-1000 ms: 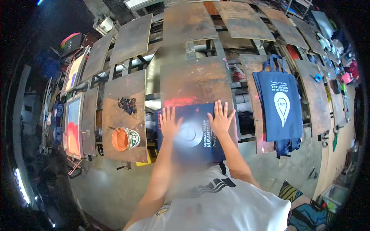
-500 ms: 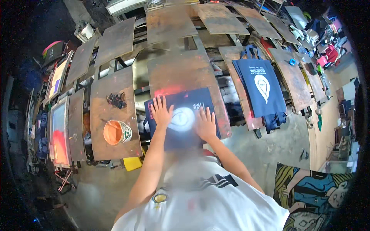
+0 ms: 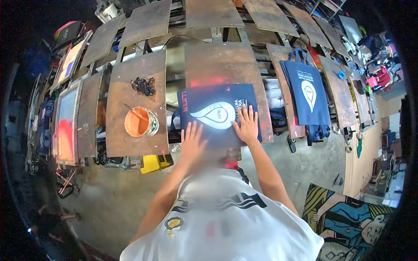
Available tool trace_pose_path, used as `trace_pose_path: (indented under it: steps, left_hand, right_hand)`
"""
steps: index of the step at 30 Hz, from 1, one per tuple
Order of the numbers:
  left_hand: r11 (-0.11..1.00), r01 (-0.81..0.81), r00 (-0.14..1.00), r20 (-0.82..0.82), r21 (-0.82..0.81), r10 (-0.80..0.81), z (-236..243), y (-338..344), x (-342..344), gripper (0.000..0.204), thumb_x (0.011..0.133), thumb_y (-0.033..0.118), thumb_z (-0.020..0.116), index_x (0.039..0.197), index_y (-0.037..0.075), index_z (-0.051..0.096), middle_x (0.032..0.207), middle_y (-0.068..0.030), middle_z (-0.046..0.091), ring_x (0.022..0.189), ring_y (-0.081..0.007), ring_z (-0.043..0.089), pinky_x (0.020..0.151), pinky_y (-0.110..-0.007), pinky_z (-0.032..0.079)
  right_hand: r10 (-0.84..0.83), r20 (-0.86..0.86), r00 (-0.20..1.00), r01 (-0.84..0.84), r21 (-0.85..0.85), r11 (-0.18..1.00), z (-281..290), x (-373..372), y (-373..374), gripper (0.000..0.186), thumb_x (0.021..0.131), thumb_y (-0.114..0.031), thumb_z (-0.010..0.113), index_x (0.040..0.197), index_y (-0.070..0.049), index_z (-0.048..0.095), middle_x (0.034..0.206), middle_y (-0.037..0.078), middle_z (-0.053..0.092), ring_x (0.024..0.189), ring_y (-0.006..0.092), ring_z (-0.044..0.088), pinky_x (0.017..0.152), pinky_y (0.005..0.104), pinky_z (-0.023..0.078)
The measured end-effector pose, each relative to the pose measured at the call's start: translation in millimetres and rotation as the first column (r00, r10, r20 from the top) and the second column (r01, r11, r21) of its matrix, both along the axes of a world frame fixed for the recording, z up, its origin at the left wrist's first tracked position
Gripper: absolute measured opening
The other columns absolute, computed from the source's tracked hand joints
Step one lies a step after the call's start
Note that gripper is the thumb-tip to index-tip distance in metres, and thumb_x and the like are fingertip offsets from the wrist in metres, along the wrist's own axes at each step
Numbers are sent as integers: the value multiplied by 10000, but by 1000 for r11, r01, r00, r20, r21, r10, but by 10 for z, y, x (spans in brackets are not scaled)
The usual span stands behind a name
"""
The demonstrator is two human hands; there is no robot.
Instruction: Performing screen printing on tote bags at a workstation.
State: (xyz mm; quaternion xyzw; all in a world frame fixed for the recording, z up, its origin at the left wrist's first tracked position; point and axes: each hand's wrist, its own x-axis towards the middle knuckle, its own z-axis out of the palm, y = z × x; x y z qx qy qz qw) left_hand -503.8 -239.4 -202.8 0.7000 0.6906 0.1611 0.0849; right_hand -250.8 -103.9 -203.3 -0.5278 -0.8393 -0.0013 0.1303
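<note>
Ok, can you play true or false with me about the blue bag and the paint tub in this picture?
1. Both hands lie flat on the dark blue bag. True: left hand, right hand.
2. The paint tub holds green paint. False: it is orange.
3. The bag under the hands has a white drop shape printed on it. True.
4. The second blue bag lies to the person's left. False: it is on the right.

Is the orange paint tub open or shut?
Open: the paint tub shows orange paint inside, with no lid on top.
</note>
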Motion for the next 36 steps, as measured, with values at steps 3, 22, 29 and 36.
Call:
trace_pose_path:
  steps: [3, 22, 29, 36]
  left_hand:
    - [1000, 6, 999, 35, 9, -6, -7, 10, -1, 713, 957, 470, 554, 1549, 129, 351, 1642, -146, 228, 1518, -358, 185, 1193, -551, 187]
    - [996, -30, 999, 19, -83, 32, 184, 60, 69, 665, 954, 447, 571, 1486, 79, 419, 1605, -165, 286, 1506, -367, 194, 1178, -618, 163]
    - [995, -28, 999, 34, 98, 25, 42, 389, 336, 656, 939, 451, 581, 1451, 57, 467, 1575, -194, 332, 1493, -391, 213, 1189, -604, 130]
    - [993, -10, 1000, 3, 115, 10, -67, 341, 292, 612, 970, 424, 549, 1471, 84, 462, 1575, -178, 348, 1492, -379, 241, 1200, -552, 170]
  right_hand:
    - [-31, 50, 998, 29, 41, 999, 76, -56, -31, 669, 972, -517, 496, 1518, -139, 413, 1605, 134, 322, 1487, 394, 245, 1187, 605, 153]
    - [-56, 5, 998, 56, -15, 998, -46, 340, -427, 614, 988, -455, 506, 1510, -143, 423, 1617, 126, 300, 1505, 375, 208, 1200, 558, 180]
    - [-40, 48, 998, 44, -85, 995, 23, 304, -462, 641, 1002, -436, 469, 1552, -135, 336, 1637, 127, 238, 1524, 360, 149, 1221, 533, 132]
    - [-38, 26, 999, 41, -93, 995, 36, 342, -380, 650, 998, -452, 475, 1547, -130, 345, 1624, 141, 267, 1516, 376, 171, 1218, 543, 131]
